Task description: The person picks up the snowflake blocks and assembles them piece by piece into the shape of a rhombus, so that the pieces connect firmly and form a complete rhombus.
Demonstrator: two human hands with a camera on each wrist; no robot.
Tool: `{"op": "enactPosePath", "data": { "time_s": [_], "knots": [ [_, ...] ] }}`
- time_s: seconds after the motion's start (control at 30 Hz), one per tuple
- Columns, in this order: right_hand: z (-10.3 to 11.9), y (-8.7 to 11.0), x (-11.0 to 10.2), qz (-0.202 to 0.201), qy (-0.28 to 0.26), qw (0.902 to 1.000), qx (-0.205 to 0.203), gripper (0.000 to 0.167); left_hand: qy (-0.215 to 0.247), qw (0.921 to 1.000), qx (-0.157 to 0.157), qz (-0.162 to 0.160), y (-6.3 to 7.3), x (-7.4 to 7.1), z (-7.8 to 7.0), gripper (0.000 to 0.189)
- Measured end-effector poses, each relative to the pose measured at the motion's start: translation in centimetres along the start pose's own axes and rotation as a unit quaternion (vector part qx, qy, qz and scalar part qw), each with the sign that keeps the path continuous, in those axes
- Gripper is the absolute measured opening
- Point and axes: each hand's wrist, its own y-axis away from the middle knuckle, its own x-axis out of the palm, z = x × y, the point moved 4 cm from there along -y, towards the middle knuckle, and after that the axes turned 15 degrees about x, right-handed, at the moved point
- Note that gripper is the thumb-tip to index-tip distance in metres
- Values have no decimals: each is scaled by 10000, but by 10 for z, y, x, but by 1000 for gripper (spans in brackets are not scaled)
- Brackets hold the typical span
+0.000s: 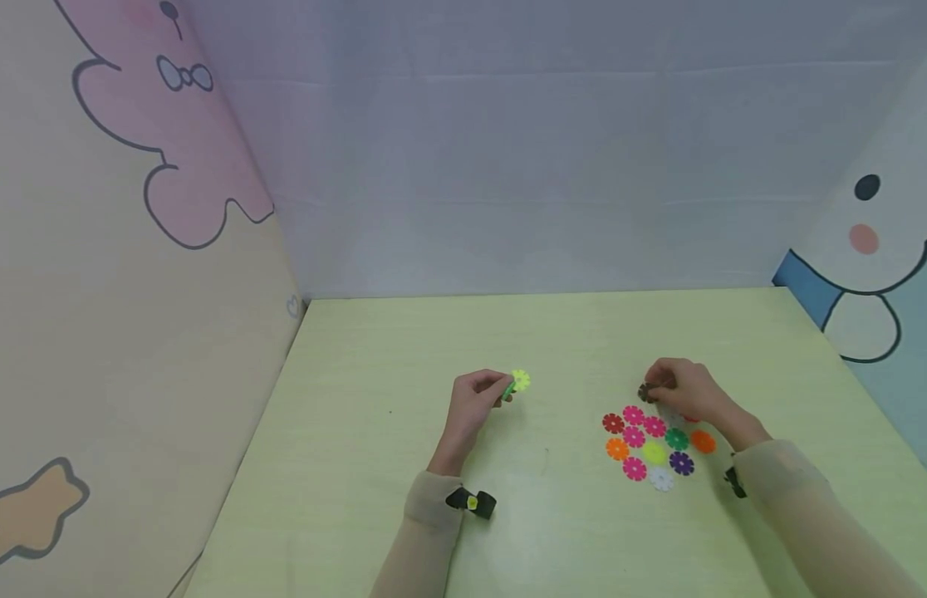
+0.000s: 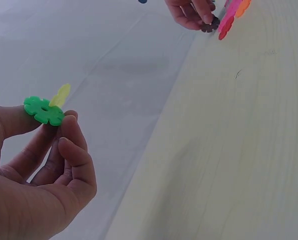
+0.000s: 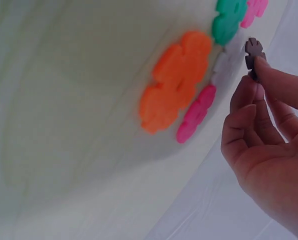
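My left hand (image 1: 471, 405) pinches a green disc (image 2: 43, 111), with a yellow disc (image 2: 60, 95) standing out from it at an angle, apparently slotted in. My right hand (image 1: 691, 390) pinches a dark brown disc (image 3: 254, 54) just above the surface (image 1: 359, 415), beside the loose discs (image 1: 634, 436). I judge this to be the picking step of joining discs; adding the brown one calls for bringing both hands together and lining up notches.

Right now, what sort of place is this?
Possibly a small children's play or craft corner, perhaps a staged booth: cartoon-printed side panels, a pale wood-look table and colourful notched discs lying on it.
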Motion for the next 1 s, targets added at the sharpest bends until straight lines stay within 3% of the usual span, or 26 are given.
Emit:
{"op": "enactPosePath", "data": {
  "time_s": [0.17,0.37,0.63,1.0],
  "knots": [
    [8,0,-3,-227,-206,9994,-140,16,38,10000,18,26,0,1,-1,17],
    [35,0,-1,-316,-699,9955,-556,15,103,9999,-29,60,0,2,-2,17],
    [80,3,14,-114,-1269,9889,-762,12,105,9999,-63,65,-1,2,-1,17],
    [118,5,33,105,-1761,9791,-1007,11,84,9999,-19,106,1,4,-2,18]
  ]
}}
